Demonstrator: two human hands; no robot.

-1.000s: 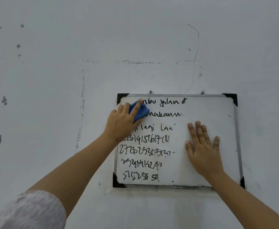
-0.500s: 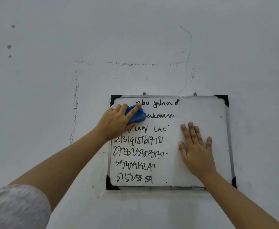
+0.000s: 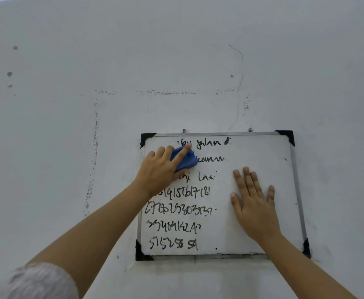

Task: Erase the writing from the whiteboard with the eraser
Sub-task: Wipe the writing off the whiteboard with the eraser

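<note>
A small whiteboard [image 3: 263, 152] with a metal frame and black corners hangs on a white wall. Black handwriting [image 3: 181, 210] covers its left half in several lines, words above and digits below. My left hand [image 3: 158, 172] grips a blue eraser [image 3: 186, 161] and presses it on the board's upper left, over the start of the top two lines. My right hand [image 3: 253, 203] lies flat on the board's right half, fingers spread and straight.
The white wall [image 3: 176, 50] around the board carries scuff marks, dark spots at the left and a thin crack above the board. Two small screws [image 3: 184, 130] hold the board's top edge.
The eraser has rubbed back and forth over the top left; a few more letters at the start of the first two lines are gone. My right hand stays flat in place.
</note>
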